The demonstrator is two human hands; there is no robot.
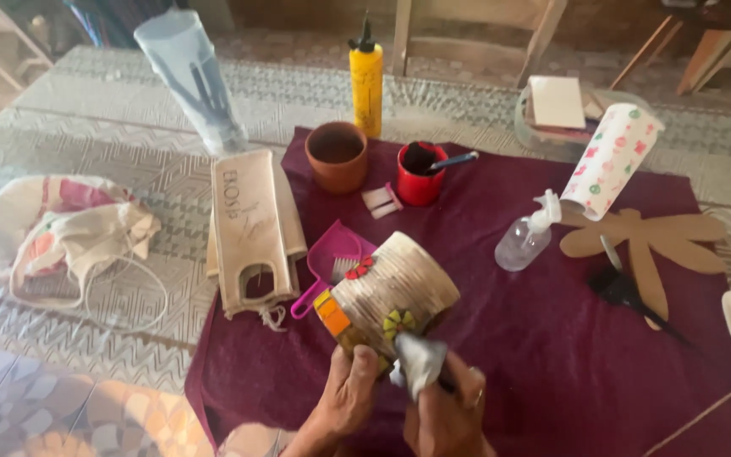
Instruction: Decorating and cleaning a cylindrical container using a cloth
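Observation:
My left hand (pixel 347 396) grips the bottom end of a twine-wrapped can (pixel 395 292) with small flower decorations, held tilted above the maroon cloth (pixel 535 355). My right hand (pixel 450 415) holds a small grey tube (pixel 420 362), its tip against the can's lower side near a yellow flower. A pink dustpan with a small brush (pixel 332 258) lies just behind the can.
On the cloth stand a terracotta pot (pixel 337 155), a red cup with a brush (pixel 420 173), a clear spray bottle (pixel 526 237), a patterned paper roll (pixel 609 159) and a cardboard dragonfly cutout (pixel 649 245). A yellow glue bottle (pixel 366 80), burlap bag (pixel 253 227) and cloth bag (pixel 65 228) lie left.

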